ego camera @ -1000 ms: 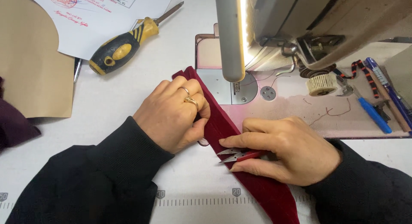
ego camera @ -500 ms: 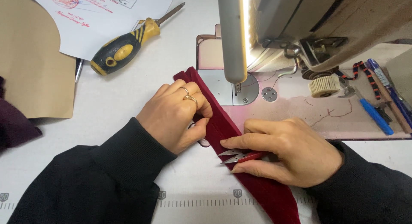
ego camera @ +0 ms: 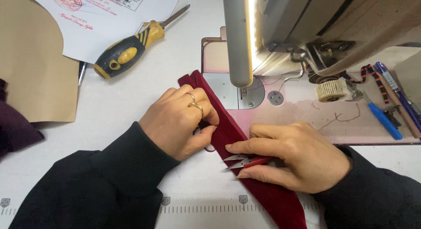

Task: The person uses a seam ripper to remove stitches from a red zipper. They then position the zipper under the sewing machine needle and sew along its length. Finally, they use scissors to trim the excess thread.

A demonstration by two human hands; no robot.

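A narrow strip of dark red fabric point(ego camera: 228, 128) is laid diagonally across the white table point(ego camera: 131, 97), its upper end reaching the needle plate of the sewing machine point(ego camera: 280, 31) and its lower end running off the bottom edge of the view. The left hand point(ego camera: 177, 121) is curled over the strip's left edge, with the fingertips pressed together on a fold of the cloth; two rings are worn on it. The right hand point(ego camera: 298, 159) is laid flat on the strip, and a pair of small thread snips point(ego camera: 245, 161) with a red handle is clamped under its fingers, the blades pointing left and lying almost together on the fabric. Well apart to the upper left, a yellow-and-black screwdriver point(ego camera: 131, 47) is seen lying partly on a printed sheet of paper point(ego camera: 105, 18), beside a piece of brown card point(ego camera: 30, 58). On the machine bed to the right, a blue pen point(ego camera: 383, 119) is placed. No containers are visible.
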